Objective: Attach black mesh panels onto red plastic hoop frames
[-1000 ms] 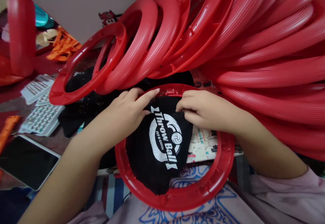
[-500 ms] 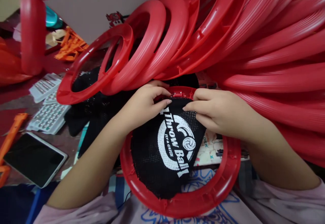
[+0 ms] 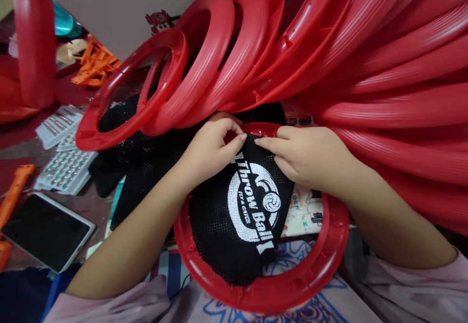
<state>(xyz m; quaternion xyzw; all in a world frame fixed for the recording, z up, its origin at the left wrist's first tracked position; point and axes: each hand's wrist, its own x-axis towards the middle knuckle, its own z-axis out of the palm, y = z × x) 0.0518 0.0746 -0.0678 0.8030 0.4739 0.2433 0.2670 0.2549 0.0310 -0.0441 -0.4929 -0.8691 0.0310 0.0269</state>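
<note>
A red plastic ring (image 3: 292,296) lies tilted in front of me, its hollow ribbed side up. Across its left and middle part stretches a black mesh fabric (image 3: 219,240) printed with white "Throw Ball" lettering; the ring's lower right opening is uncovered. At the ring's far edge, my left hand (image 3: 219,145) pinches the mesh's upper border between thumb and fingers. Just to the right, my right hand (image 3: 300,154) presses on the mesh by the rim, forefinger pointing at my left thumb. Its other fingers are curled at the mesh's right edge, and their tips are partly hidden.
Many red rings (image 3: 395,113) lean in rows behind and to the right. Black mesh pieces (image 3: 135,167) lie left of my hands. Further left are a tray of small metal parts (image 3: 64,171), a dark-screened tablet (image 3: 46,230) and orange plastic parts (image 3: 95,62).
My right forefinger has shifted left along the mesh's upper border, close to my left thumb. The camera view has moved slightly; the ring stays in place.
</note>
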